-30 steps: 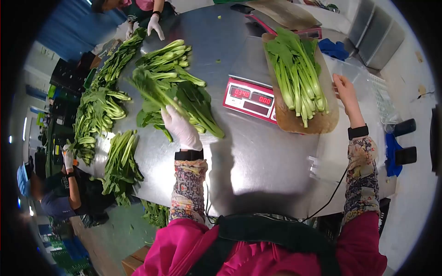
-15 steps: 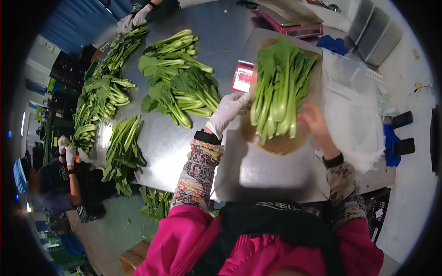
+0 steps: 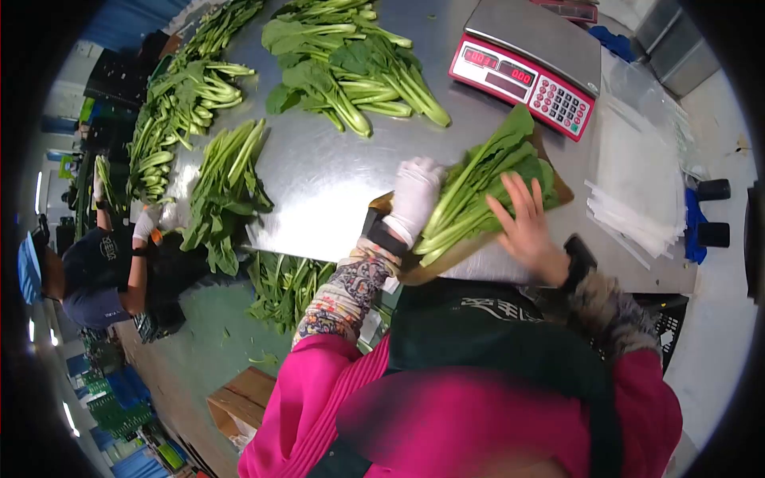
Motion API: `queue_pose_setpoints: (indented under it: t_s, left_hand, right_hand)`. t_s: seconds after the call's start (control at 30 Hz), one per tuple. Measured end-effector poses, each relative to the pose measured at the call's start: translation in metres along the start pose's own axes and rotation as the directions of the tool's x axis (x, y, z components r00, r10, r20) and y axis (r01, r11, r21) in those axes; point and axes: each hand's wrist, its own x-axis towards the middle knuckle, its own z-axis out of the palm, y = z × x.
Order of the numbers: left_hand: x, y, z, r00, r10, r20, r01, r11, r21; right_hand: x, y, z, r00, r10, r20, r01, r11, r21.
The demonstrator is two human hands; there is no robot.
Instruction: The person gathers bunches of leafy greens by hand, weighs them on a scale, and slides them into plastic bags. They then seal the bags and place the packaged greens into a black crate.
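A bundle of leafy greens (image 3: 466, 195) lies slanted on a brown sheet (image 3: 446, 265) near the table's front edge. My left hand (image 3: 417, 195), in a white glove, is closed at the left side of the bundle, apparently on the sheet's edge; the fingertips are partly hidden. My right hand (image 3: 527, 227) is bare and rests on the leaves from the right, its fingers spread. Behind the bundle stands a red scale (image 3: 522, 84) with a metal plate and lit digits.
More greens lie on the metal table (image 3: 319, 175) in piles (image 3: 351, 76) and along its left side (image 3: 227, 187). Clear plastic bags (image 3: 637, 167) are stacked at the right. A co-worker (image 3: 100, 271) in a blue cap handles greens at the left. A cardboard box (image 3: 239, 398) sits below.
The bundle and sheet have come off the scale, toward my body, and now lie tilted. My right hand has moved onto the leaves. The view has shifted, showing the whole scale display.
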Motion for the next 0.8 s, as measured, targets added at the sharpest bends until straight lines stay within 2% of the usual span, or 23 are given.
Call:
queue_pose_setpoints:
  t_s: [0.03, 0.07, 0.1, 0.13, 0.17, 0.2, 0.23, 0.27, 0.3, 0.33, 0.37, 0.4, 0.43, 0.47, 0.53, 0.57, 0.6, 0.67, 0.73, 0.8]
  left_hand:
    - [-0.013, 0.015, 0.001, 0.992, 0.119, -0.041, -0.121, 0.992, -0.040]
    - [-0.033, 0.033, 0.009, 0.992, 0.053, -0.115, -0.067, 0.991, -0.115]
    - [-0.042, 0.036, 0.009, 0.985, 0.135, -0.109, -0.153, 0.972, -0.180]
    - [-0.044, 0.039, 0.009, 0.969, 0.225, -0.107, -0.245, 0.937, -0.248]
    - [-0.036, 0.035, -0.001, 0.960, 0.274, -0.059, -0.279, 0.922, -0.269]
    - [-0.027, 0.026, -0.015, 0.945, 0.328, -0.011, -0.317, 0.903, -0.291]
    - [-0.016, 0.023, -0.032, 0.936, 0.315, 0.156, -0.268, 0.927, -0.261]
    - [-0.008, 0.016, -0.041, 0.930, 0.226, 0.289, -0.045, 0.853, -0.520]
    - [0.001, 0.008, -0.050, 0.944, 0.162, 0.286, 0.049, 0.791, -0.610]
    - [0.013, 0.002, -0.056, 0.952, 0.092, 0.292, 0.119, 0.768, -0.629]
    - [0.029, 0.016, -0.077, 0.979, 0.013, 0.204, 0.110, 0.810, -0.576]
    - [0.039, 0.017, -0.074, 0.995, 0.020, 0.094, 0.033, 0.847, -0.531]
    - [0.052, 0.029, -0.077, 0.997, 0.070, 0.044, -0.033, 0.825, -0.563]
    - [0.062, 0.043, -0.078, 0.994, 0.108, -0.005, -0.090, 0.799, -0.595]
    - [0.076, 0.071, -0.054, 0.973, 0.227, 0.026, -0.151, 0.723, -0.674]
    - [0.080, 0.084, -0.044, 0.958, 0.284, 0.045, -0.168, 0.677, -0.716]
    - [0.085, 0.097, -0.032, 0.950, 0.308, 0.047, -0.179, 0.662, -0.728]
    - [0.100, 0.123, 0.000, 0.931, 0.341, 0.134, -0.137, 0.665, -0.734]
    - [0.119, 0.149, 0.035, 0.911, 0.382, 0.153, -0.155, 0.662, -0.733]
    - [0.138, 0.181, 0.072, 0.898, 0.389, 0.206, -0.106, 0.647, -0.755]
  right_hand:
    - [0.027, 0.008, -0.004, 0.977, -0.208, 0.047, 0.210, 0.977, -0.042]
    - [0.047, 0.011, -0.008, 0.909, -0.406, 0.096, 0.414, 0.907, -0.080]
    - [0.058, 0.003, -0.012, 0.914, -0.394, 0.098, 0.402, 0.911, -0.089]
    - [0.067, -0.006, -0.016, 0.863, -0.306, 0.402, 0.269, 0.952, 0.147]
    - [0.071, -0.009, -0.020, 0.702, -0.262, 0.662, 0.053, 0.946, 0.318]
    - [0.052, 0.000, 0.010, 0.806, -0.269, 0.527, 0.078, 0.931, 0.356]
    - [0.047, -0.003, 0.007, 0.834, -0.175, 0.523, 0.004, 0.950, 0.311]
    - [0.037, -0.010, 0.006, 0.850, -0.082, 0.520, -0.076, 0.959, 0.275]
    - [0.022, -0.013, 0.010, 0.899, -0.017, 0.438, -0.104, 0.962, 0.252]
    - [0.010, -0.014, 0.003, 0.904, 0.030, 0.427, -0.141, 0.963, 0.230]
    - [-0.003, -0.014, -0.008, 0.874, 0.158, 0.460, -0.332, 0.885, 0.327]
    - [-0.018, -0.015, -0.019, 0.822, 0.282, 0.495, -0.507, 0.757, 0.411]
    - [-0.035, -0.020, -0.027, 0.808, 0.386, 0.445, -0.581, 0.648, 0.492]
    - [-0.058, -0.021, -0.032, 0.788, 0.447, 0.423, -0.613, 0.630, 0.477]
    - [-0.103, -0.022, -0.038, 0.790, 0.557, 0.258, -0.608, 0.652, 0.454]
    - [-0.109, -0.030, -0.060, 0.672, 0.642, 0.370, -0.725, 0.466, 0.508]
    - [-0.124, -0.033, -0.066, 0.656, 0.664, 0.359, -0.735, 0.454, 0.504]
    - [-0.162, -0.040, -0.078, 0.534, 0.781, 0.324, -0.800, 0.344, 0.491]
    - [-0.189, -0.048, -0.088, 0.491, 0.824, 0.284, -0.798, 0.295, 0.526]
    - [-0.211, -0.051, -0.094, 0.420, 0.882, 0.212, -0.752, 0.207, 0.626]
